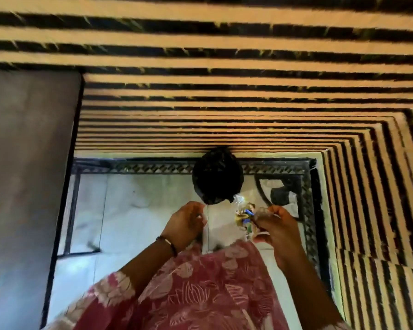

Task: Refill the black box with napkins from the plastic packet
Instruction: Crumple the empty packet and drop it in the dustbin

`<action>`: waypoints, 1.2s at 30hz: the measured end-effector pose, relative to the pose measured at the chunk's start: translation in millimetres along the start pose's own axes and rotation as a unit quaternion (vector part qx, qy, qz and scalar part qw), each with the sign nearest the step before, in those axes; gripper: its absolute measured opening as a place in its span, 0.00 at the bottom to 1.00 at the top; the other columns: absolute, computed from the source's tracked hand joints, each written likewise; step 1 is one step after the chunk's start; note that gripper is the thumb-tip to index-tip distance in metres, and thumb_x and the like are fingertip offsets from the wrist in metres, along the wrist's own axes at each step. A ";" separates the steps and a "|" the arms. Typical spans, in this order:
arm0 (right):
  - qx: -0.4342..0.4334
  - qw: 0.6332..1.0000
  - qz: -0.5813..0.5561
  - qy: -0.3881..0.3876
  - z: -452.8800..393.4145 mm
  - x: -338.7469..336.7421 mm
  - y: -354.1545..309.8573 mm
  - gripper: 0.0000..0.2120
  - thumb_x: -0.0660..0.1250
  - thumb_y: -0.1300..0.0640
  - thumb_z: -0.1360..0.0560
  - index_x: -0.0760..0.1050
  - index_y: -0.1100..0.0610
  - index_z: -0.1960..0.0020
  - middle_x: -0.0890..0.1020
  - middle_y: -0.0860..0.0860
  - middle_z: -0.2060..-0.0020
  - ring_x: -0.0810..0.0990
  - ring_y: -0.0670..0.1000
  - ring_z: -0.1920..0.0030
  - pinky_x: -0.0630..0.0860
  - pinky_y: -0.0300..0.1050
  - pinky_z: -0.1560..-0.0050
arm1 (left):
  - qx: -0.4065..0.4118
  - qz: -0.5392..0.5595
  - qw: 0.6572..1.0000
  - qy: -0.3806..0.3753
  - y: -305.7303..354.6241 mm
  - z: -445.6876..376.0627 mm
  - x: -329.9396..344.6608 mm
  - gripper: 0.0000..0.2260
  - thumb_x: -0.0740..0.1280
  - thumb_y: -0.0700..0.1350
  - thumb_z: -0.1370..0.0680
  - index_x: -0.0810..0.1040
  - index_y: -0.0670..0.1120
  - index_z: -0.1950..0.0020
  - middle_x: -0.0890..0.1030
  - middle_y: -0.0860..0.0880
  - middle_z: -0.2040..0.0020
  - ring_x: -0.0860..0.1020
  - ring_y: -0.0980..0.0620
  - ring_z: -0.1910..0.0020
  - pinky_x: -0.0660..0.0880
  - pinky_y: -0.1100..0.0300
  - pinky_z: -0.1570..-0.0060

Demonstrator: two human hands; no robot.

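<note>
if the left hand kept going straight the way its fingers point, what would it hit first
Most likely the white napkin packet that both hands hold: the left hand has its fingers aimed right, at the packet's edge. Depth is blurry, so this is a best reading.

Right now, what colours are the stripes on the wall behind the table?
Alternating tan-orange and black stripes on the slatted wall, clearest in the head view.

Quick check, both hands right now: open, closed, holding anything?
Left hand: fingers closed on the left edge of the plastic packet of white napkins.
Right hand: closed, pinching the packet's printed right side.
</note>
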State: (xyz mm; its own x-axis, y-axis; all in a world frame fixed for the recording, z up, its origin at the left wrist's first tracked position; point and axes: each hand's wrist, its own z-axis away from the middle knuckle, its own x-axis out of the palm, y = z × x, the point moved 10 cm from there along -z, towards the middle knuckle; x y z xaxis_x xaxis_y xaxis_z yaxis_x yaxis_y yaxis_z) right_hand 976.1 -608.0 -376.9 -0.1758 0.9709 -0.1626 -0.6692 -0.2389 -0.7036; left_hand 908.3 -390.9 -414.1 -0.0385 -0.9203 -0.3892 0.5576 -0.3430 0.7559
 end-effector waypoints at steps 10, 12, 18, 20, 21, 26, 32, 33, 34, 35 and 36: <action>0.029 0.985 0.167 -0.020 -188.0 29.1 68.5 0.07 0.70 0.64 0.30 0.72 0.63 0.58 0.80 0.66 0.62 0.82 0.50 0.72 0.76 0.43 0.76 | -0.137 -0.119 0.982 -0.054 -121.4 -140.5 50.2 0.17 0.59 0.45 0.24 0.71 0.40 0.37 0.72 0.39 0.35 0.70 0.40 0.36 0.66 0.52 0.38; 0.026 0.980 0.198 -0.025 -243.3 45.1 95.0 0.05 0.70 0.64 0.29 0.73 0.60 0.59 0.81 0.65 0.62 0.83 0.56 0.67 0.78 0.45 0.71 | -0.163 -0.117 0.979 -0.035 -163.4 -177.9 68.0 0.20 0.60 0.46 0.24 0.68 0.42 0.33 0.69 0.40 0.31 0.67 0.42 0.32 0.63 0.54 0.34; 0.093 0.967 0.232 -0.042 -394.8 95.2 192.6 0.10 0.65 0.70 0.28 0.75 0.55 0.60 0.80 0.63 0.58 0.80 0.59 0.65 0.81 0.58 0.59 | -0.114 -0.251 0.955 -0.111 -237.7 -264.0 139.2 0.32 0.59 0.48 0.23 0.46 0.42 0.25 0.48 0.42 0.23 0.50 0.44 0.24 0.49 0.47 0.26; 0.130 0.965 0.222 -0.050 -431.0 110.1 227.8 0.10 0.65 0.71 0.29 0.74 0.57 0.62 0.80 0.61 0.61 0.80 0.58 0.68 0.82 0.49 0.70 | -0.083 -0.262 0.953 -0.123 -249.3 -277.4 153.4 0.33 0.59 0.49 0.24 0.45 0.43 0.25 0.45 0.43 0.23 0.47 0.45 0.24 0.46 0.47 0.27; 0.150 0.964 0.213 -0.044 -445.8 114.2 244.5 0.11 0.65 0.72 0.29 0.73 0.57 0.63 0.80 0.59 0.64 0.80 0.55 0.73 0.80 0.44 0.76 | -0.071 -0.270 0.952 -0.126 -254.6 -281.0 160.8 0.33 0.59 0.49 0.24 0.44 0.44 0.25 0.43 0.44 0.23 0.45 0.46 0.24 0.44 0.47 0.27; 0.204 0.974 0.103 0.000 -498.9 135.0 311.0 0.12 0.61 0.61 0.23 0.71 0.61 0.40 0.80 0.60 0.49 0.81 0.55 0.66 0.79 0.46 0.72 | -0.070 -0.316 0.937 -0.133 -284.3 -288.4 181.6 0.33 0.59 0.45 0.23 0.42 0.44 0.25 0.40 0.45 0.23 0.41 0.47 0.24 0.38 0.45 0.28; 0.236 0.970 0.007 -0.054 -480.4 164.4 298.4 0.19 0.56 0.64 0.22 0.65 0.57 0.31 0.75 0.57 0.41 0.74 0.56 0.45 0.76 0.49 0.55 | -0.088 -0.283 0.947 -0.121 -281.3 -281.7 177.6 0.34 0.60 0.46 0.23 0.42 0.44 0.25 0.41 0.46 0.23 0.40 0.47 0.24 0.37 0.47 0.28; 0.220 0.974 0.022 -0.043 -469.2 160.1 285.8 0.19 0.56 0.65 0.22 0.66 0.56 0.31 0.74 0.57 0.39 0.73 0.56 0.44 0.76 0.50 0.52 | -0.098 -0.278 0.947 -0.128 -276.9 -277.1 174.4 0.34 0.60 0.46 0.24 0.42 0.44 0.25 0.41 0.46 0.23 0.40 0.47 0.24 0.37 0.48 0.28; 0.207 0.977 0.046 -0.026 -455.4 152.8 273.1 0.19 0.56 0.67 0.22 0.68 0.57 0.33 0.73 0.58 0.38 0.73 0.56 0.43 0.75 0.51 0.48 | -0.103 -0.251 0.956 -0.113 -270.1 -273.4 168.3 0.34 0.60 0.47 0.24 0.43 0.45 0.25 0.42 0.46 0.23 0.41 0.48 0.24 0.38 0.48 0.27; 0.193 0.979 0.062 -0.017 -438.6 145.1 253.4 0.18 0.56 0.68 0.23 0.69 0.58 0.34 0.73 0.60 0.37 0.73 0.57 0.41 0.74 0.52 0.44 | -0.109 -0.228 0.962 -0.103 -257.4 -268.6 158.4 0.34 0.61 0.47 0.24 0.44 0.45 0.25 0.44 0.46 0.23 0.42 0.48 0.24 0.39 0.48 0.27; 0.185 0.980 0.075 -0.019 -417.3 141.2 236.7 0.18 0.56 0.70 0.23 0.71 0.60 0.36 0.74 0.61 0.38 0.73 0.59 0.39 0.73 0.53 0.41 | -0.115 -0.207 0.967 -0.094 -248.0 -264.0 150.4 0.34 0.61 0.47 0.24 0.45 0.45 0.25 0.46 0.46 0.22 0.44 0.48 0.24 0.41 0.49 0.27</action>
State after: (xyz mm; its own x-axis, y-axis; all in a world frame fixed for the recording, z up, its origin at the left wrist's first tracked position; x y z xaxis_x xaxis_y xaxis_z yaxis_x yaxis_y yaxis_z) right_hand 1094.2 -521.2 -855.1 -0.3133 0.9252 -0.2140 -0.8487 -0.3739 -0.3740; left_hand 983.1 -394.6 -799.1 -0.4354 -0.7389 -0.5142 0.6312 -0.6579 0.4109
